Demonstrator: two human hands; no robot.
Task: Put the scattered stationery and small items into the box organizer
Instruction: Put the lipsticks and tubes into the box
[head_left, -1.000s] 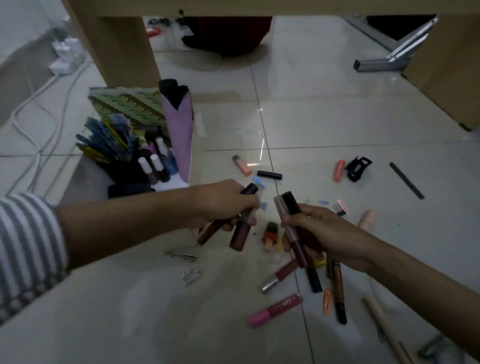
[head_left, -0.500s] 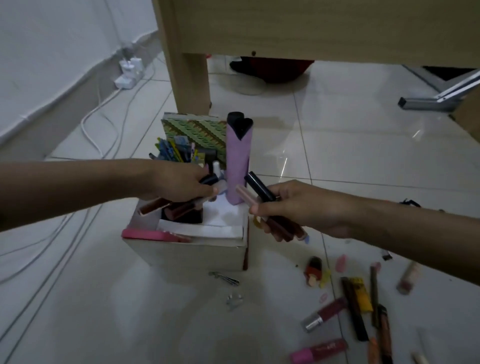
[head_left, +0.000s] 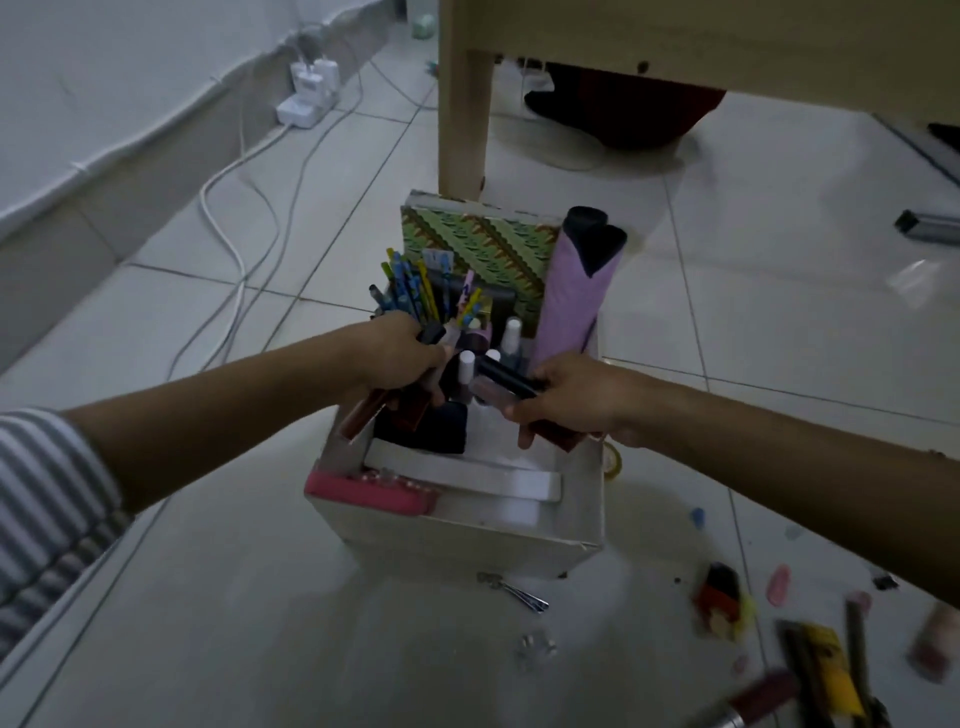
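Holding both bundles over the box organizer (head_left: 457, 525), are we ready to let go?

— Nearly. Our left hand (head_left: 395, 358) is clamped round a bunch of dark red tubes (head_left: 363, 413) above the organizer's left side. Our right hand (head_left: 566, 400) grips a second bunch, the black-capped tubes (head_left: 506, 382), over its right side. The two hands are near each other but not touching.

Why slanted rather than upright?

— We judge it lets the lower ends go in first, beside the white-capped bottles (head_left: 511, 332) standing in the organizer's middle. Dropped flat, they would likely lie across the dividers.

And the rest of the organizer?

— Pencils (head_left: 410, 286) fill its back left corner. A tall purple sleeve (head_left: 571, 301) stands at its back right against the green patterned panel (head_left: 478, 249), and a pink case (head_left: 363, 491) lies along its front left edge.

What lies outside it?

— A metal hair clip (head_left: 514, 592) lies just in front of the organizer. To its front right there is a blurred scatter of tubes and a yellow packet (head_left: 831, 660), so we judge the task well begun but unfinished. Behind the organizer stands a wooden table leg (head_left: 462, 104), and cables (head_left: 234, 249) run off to its back left.
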